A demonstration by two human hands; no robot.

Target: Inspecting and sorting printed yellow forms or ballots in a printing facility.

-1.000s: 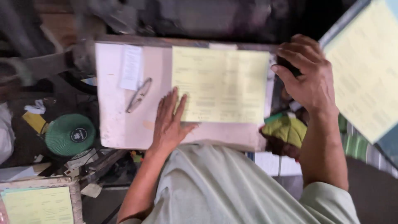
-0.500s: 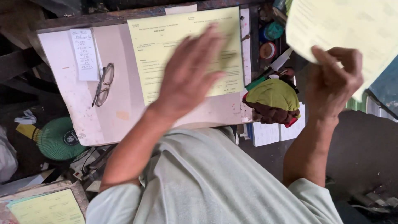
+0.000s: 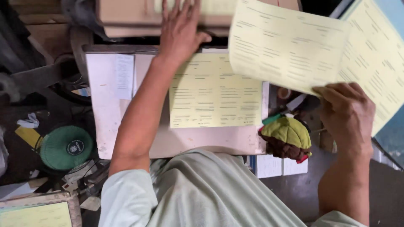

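Right hand [image 3: 347, 113] at right, gripping yellow sheet [image 3: 290, 44]; left hand [image 3: 181, 29] open, flat on upper-centre stack [image 3: 126, 17].

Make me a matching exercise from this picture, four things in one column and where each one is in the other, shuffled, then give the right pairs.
Things
1. left hand
2. right hand
3. yellow form on the board
4. green round tin

Places
A. lying flat on the pale board
B. down at the left, beside the board
C. holding up a loose yellow sheet
D. reaching past the board's far edge, onto the stack of boards

Pairs: 1-D, 2-C, 3-A, 4-B
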